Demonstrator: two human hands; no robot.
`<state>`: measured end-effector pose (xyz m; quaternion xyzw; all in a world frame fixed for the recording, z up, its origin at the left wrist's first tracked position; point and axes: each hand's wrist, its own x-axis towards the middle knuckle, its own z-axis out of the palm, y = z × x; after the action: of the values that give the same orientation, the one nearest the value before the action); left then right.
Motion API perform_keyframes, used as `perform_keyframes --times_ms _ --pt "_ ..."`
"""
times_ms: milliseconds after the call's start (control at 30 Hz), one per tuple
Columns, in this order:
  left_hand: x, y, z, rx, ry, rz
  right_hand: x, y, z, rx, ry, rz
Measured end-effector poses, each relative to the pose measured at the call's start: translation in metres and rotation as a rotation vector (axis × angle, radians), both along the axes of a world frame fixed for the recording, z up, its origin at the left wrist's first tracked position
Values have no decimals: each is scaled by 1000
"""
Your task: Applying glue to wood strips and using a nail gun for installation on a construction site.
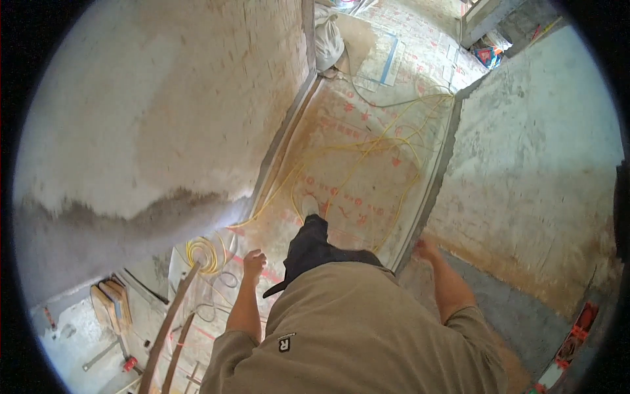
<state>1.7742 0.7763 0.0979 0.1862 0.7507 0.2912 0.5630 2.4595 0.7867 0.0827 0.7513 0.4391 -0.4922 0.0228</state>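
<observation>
Head view: the person walks a narrow passage between two rough plaster walls. The left hand [254,261] hangs loosely curled and empty, above a coil [205,253] of yellow wire. The right hand [425,249] is near the right wall's [525,171] corner; it blurs, so I cannot tell its fingers. Loose yellow wire [367,148] sprawls across the floor sheet [341,111] ahead of the shoe [310,205]. A foot could likely snag a loop and trip.

Narrow corridor hemmed by a plastered wall [164,98] on the left and a grey wall [538,151] on the right. Open floor ahead, strewn with loose yellow cable [367,144], coiled near the left hand [254,261]. Beyond, sacks [328,39] against the left wall.
</observation>
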Motion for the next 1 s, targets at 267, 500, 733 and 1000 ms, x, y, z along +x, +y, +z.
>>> perform_keyframes --times_ms 267,500,733,1000 --pt "7 295 29 -120 69 -323 -19 230 139 379 153 -427" --pt "68 462 32 -131 127 -466 20 221 57 -46 34 -657" --pt "215 632 55 -103 91 -680 126 384 20 155 133 -760" --pt "297 871 -18 -123 137 -920 211 670 46 449 123 -792"
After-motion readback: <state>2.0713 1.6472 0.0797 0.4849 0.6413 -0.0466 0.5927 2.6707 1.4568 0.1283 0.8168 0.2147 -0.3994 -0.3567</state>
